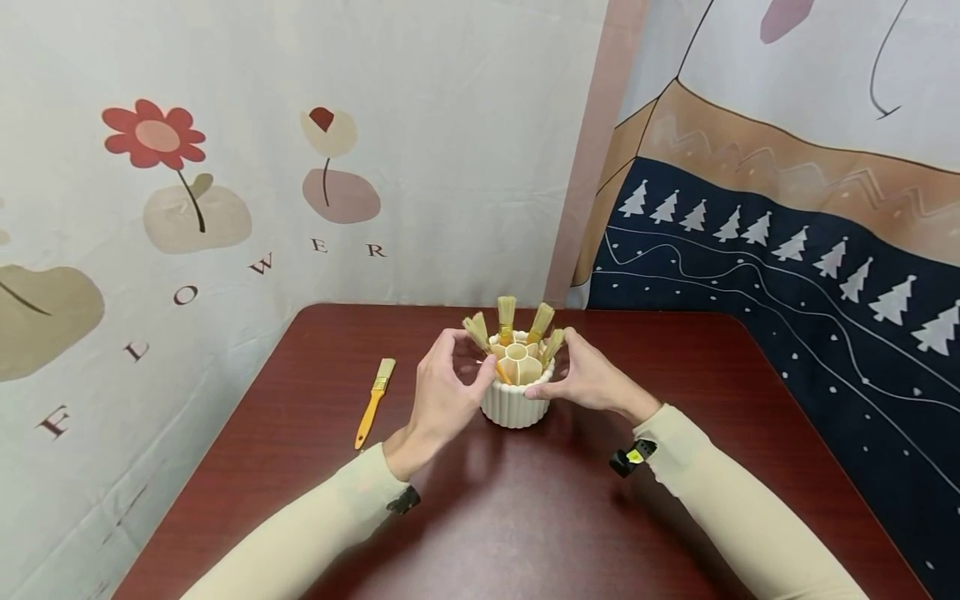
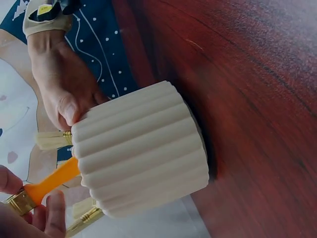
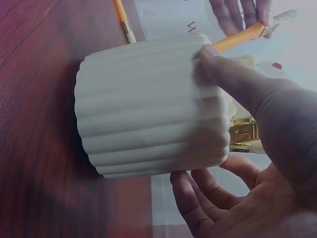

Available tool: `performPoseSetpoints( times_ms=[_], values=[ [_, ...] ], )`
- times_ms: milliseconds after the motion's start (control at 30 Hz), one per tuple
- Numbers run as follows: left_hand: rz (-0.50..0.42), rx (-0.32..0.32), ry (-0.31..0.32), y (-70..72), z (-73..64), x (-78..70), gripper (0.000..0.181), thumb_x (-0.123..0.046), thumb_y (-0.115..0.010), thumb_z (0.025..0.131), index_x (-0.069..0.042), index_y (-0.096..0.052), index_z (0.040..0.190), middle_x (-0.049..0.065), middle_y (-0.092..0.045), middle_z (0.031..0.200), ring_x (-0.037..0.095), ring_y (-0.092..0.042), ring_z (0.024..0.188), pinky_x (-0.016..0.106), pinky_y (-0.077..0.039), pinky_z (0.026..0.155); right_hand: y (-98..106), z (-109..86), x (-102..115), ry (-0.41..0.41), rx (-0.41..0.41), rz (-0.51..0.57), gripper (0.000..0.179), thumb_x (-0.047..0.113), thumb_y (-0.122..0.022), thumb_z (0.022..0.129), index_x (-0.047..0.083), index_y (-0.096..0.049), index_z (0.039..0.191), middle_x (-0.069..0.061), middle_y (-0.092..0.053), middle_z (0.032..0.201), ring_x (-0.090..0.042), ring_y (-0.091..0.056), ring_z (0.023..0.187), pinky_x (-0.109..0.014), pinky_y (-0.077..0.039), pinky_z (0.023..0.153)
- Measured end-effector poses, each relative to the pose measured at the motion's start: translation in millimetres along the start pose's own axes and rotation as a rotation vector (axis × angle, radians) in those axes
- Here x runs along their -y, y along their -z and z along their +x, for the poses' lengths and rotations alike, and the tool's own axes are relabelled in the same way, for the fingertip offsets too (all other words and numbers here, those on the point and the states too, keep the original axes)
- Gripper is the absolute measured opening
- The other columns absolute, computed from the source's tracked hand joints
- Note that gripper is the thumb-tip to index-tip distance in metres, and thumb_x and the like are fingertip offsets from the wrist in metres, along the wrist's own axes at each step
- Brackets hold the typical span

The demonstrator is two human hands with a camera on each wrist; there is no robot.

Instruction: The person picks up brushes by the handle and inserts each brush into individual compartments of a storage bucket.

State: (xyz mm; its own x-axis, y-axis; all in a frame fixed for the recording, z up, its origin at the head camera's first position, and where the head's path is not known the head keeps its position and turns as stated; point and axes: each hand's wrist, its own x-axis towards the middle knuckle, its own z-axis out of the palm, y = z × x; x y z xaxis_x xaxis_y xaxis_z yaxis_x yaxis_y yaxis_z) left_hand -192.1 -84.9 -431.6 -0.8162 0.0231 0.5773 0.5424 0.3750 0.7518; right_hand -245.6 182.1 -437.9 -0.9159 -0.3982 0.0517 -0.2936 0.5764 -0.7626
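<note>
A cream fluted brush holder (image 1: 514,408), round and divided into compartments, stands upright on the table. My left hand (image 1: 446,396) pinches a paintbrush with an orange handle (image 2: 53,177) near its metal ferrule; the handle's lower end goes down inside the holder's rim. On the other side, my right hand (image 1: 592,377) holds the holder by its upper wall, with the thumb (image 3: 215,59) pressed on the ribbed side. More paintbrushes (image 1: 507,310) stand bristles up in the outer compartments, their handles mostly hidden. The round central compartment (image 1: 517,352) holds no brush.
Another paintbrush (image 1: 372,404) with a yellow-orange handle lies on the dark red table (image 1: 600,517), left of the holder, its bristles toward the back. Behind the table hang a pale flower-printed cloth (image 1: 465,150) and a dark blue one with white trees (image 1: 712,275).
</note>
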Motion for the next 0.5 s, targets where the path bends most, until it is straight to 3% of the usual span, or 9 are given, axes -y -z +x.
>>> performPoseSetpoints(
  times_ms=[333,500],
  values=[
    [0.099,0.052,-0.009,-0.5,-2.9,7.2,0.03,-0.011,-0.088,0.099,-0.003,-0.068,0.121,0.012,-0.081,0.108,0.028,-0.083,0.092,0.042,-0.068,0.082,0.4,-1.8,4.7,0.006,-0.009,-0.016,0.082,0.038,-0.106,0.086,0.006,-0.054,0.14,-0.017,-0.07,0.132,-0.025,-0.074,0.113,-0.037,-0.062,0.095],
    [0.144,0.072,-0.012,-0.5,-4.5,9.1,0.029,-0.015,-0.089,0.1,-0.006,-0.069,0.118,0.012,-0.081,0.104,0.029,-0.079,0.088,0.037,-0.062,0.078,-1.2,-1.5,3.9,0.015,-0.017,-0.006,0.082,0.036,-0.107,0.086,0.005,-0.054,0.14,-0.017,-0.069,0.131,-0.025,-0.074,0.111,-0.037,-0.062,0.095]
  ],
)
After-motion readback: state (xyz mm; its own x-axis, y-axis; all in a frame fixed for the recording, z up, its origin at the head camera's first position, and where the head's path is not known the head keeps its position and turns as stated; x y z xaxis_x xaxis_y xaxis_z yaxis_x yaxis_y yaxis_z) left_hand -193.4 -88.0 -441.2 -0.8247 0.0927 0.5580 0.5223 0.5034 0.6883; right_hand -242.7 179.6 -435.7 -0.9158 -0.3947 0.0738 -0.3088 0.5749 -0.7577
